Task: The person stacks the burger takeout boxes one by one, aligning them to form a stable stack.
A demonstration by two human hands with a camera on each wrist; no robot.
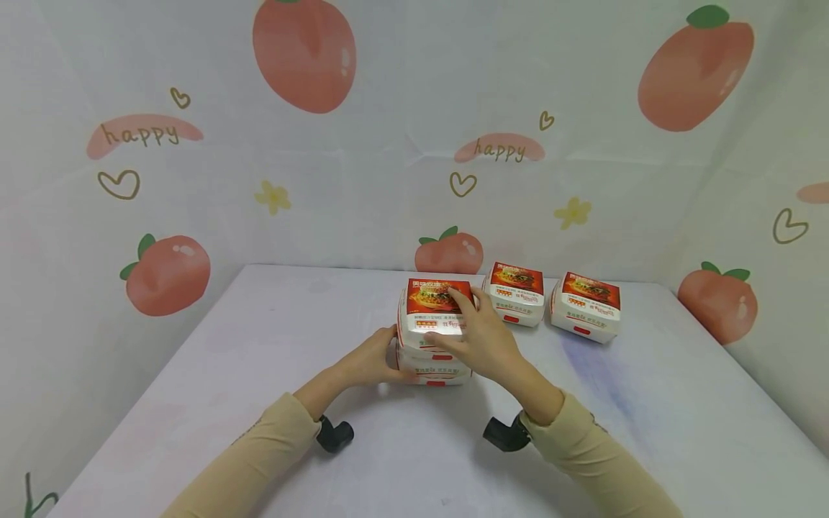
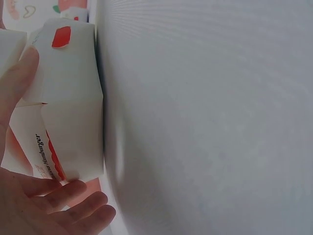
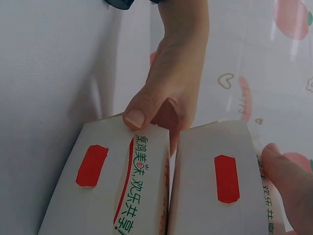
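Two white paper hamburger boxes are stacked near the table's middle. The upper hamburger box [image 1: 430, 295] has a red burger picture on its lid and lies on the lower hamburger box [image 1: 435, 373]. My left hand [image 1: 370, 360] grips the lower box at its left side; the left wrist view shows the thumb on its front and the fingers at its side. With thumb in front and fingers over the lid and right side, my right hand [image 1: 488, 338] holds the upper box. A narrow gap between the boxes shows in the right wrist view.
Two more hamburger boxes, one [image 1: 516, 295] just right of the stack and another [image 1: 586, 308] farther right, stand near the back of the white-covered table [image 1: 259, 316]. Behind rises a fruit-printed cloth [image 1: 376, 194]. Black wrist devices show below both hands.
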